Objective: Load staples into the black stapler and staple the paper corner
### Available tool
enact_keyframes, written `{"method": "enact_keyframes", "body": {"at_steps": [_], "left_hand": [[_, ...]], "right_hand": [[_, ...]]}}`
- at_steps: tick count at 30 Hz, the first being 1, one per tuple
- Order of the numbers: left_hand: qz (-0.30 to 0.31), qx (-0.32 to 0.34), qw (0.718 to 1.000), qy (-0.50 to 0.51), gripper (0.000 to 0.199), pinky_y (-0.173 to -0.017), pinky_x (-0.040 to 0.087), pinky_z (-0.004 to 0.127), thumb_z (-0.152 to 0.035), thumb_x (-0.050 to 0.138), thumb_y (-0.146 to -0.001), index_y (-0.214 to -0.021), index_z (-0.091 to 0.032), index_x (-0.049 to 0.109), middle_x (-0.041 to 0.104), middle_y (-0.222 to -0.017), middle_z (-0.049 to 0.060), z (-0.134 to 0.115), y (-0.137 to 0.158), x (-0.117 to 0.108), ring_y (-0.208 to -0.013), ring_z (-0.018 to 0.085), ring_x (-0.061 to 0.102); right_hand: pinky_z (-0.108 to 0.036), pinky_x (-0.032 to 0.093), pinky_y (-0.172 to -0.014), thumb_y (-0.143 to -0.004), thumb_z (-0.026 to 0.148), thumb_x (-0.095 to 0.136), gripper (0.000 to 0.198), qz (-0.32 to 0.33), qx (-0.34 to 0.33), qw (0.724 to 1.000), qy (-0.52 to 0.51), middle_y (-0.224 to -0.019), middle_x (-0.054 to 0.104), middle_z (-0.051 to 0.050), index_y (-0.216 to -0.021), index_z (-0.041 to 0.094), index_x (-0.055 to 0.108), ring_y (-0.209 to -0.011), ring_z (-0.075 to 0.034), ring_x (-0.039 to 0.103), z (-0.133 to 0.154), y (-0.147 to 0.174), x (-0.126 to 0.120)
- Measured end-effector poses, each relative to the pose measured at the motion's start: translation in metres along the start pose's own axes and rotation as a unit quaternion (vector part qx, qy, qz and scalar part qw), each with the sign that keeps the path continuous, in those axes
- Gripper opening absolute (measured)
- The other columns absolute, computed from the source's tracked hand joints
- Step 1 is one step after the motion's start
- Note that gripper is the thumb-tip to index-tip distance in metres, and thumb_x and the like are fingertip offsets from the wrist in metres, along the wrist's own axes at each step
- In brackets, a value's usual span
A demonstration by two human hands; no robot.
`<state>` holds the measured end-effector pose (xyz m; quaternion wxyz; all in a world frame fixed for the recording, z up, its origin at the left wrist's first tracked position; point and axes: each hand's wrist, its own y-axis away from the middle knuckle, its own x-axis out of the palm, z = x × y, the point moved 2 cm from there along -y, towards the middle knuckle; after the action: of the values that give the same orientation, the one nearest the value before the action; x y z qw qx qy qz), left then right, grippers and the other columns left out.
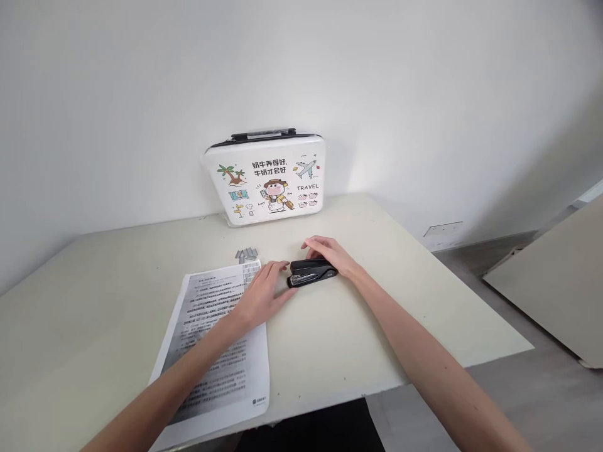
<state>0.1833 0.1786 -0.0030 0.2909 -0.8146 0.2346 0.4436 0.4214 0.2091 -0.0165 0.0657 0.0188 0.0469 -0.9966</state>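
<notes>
A black stapler lies on the pale table, its front end pointing left and its silvery inner rail showing at the side. My right hand is over its rear end, with fingers curled around the far side. At the front end is my left hand, its thumb and stretched fingers apart on either side of the nose; whether they touch it is hard to tell. Under my left wrist lies a stack of printed sheets. Several grey staple strips lie by the sheets' top corner.
A white hard-shell case with cartoon prints and a black handle stands against the wall at the back of the table. The table's front edge is close to me. On the right, a beige panel stands beyond the table over the grey floor.
</notes>
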Motion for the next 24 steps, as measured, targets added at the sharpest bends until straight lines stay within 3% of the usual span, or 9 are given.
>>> {"method": "enact_keyframes", "body": {"at_steps": [4, 8, 15, 24], "left_hand": [[-0.005, 0.032, 0.999, -0.005, 0.026, -0.11, 0.049, 0.052, -0.04, 0.062, -0.101, -0.123, -0.025, 0.059, 0.066, -0.129, 0.008, 0.005, 0.005, 0.0, -0.124, 0.03, 0.062], [-0.014, 0.041, 0.999, -0.002, 0.02, -0.108, 0.05, 0.051, -0.039, 0.062, -0.102, -0.116, -0.024, 0.062, 0.068, -0.125, 0.008, 0.007, 0.005, 0.0, -0.119, 0.029, 0.064], [-0.033, 0.061, 0.997, -0.017, 0.02, -0.108, 0.05, 0.049, -0.033, 0.059, -0.104, -0.121, -0.024, 0.061, 0.066, -0.127, 0.008, 0.005, 0.013, 0.0, -0.12, 0.027, 0.063], [-0.015, 0.083, 0.996, -0.018, 0.024, -0.11, 0.05, 0.048, -0.035, 0.057, -0.106, -0.127, -0.025, 0.061, 0.065, -0.131, 0.009, 0.012, 0.015, -0.005, -0.125, 0.027, 0.062]], "right_hand": [[-0.031, 0.048, -0.079, -0.084, 0.071, 0.07, 0.05, -0.001, 0.005, 1.0, 0.014, -0.075, 0.073, -0.001, -0.091, 0.021, 0.074, -0.077, -0.019, 0.066, 0.003, 0.002, 0.004], [-0.031, 0.047, -0.075, -0.084, 0.067, 0.072, 0.046, 0.018, 0.017, 1.0, 0.02, -0.078, 0.074, -0.001, -0.092, 0.022, 0.072, -0.076, -0.018, 0.065, 0.003, 0.005, 0.009], [-0.031, 0.05, -0.077, -0.092, 0.065, 0.065, 0.044, 0.01, -0.004, 1.0, -0.005, -0.078, 0.074, -0.002, -0.094, 0.021, 0.071, -0.075, -0.016, 0.066, -0.005, 0.0, 0.006], [-0.03, 0.056, -0.077, -0.088, 0.057, 0.072, 0.037, -0.018, 0.039, 0.996, -0.072, -0.088, 0.077, -0.005, -0.09, 0.02, 0.072, -0.077, -0.016, 0.072, -0.018, -0.007, 0.002]]}}
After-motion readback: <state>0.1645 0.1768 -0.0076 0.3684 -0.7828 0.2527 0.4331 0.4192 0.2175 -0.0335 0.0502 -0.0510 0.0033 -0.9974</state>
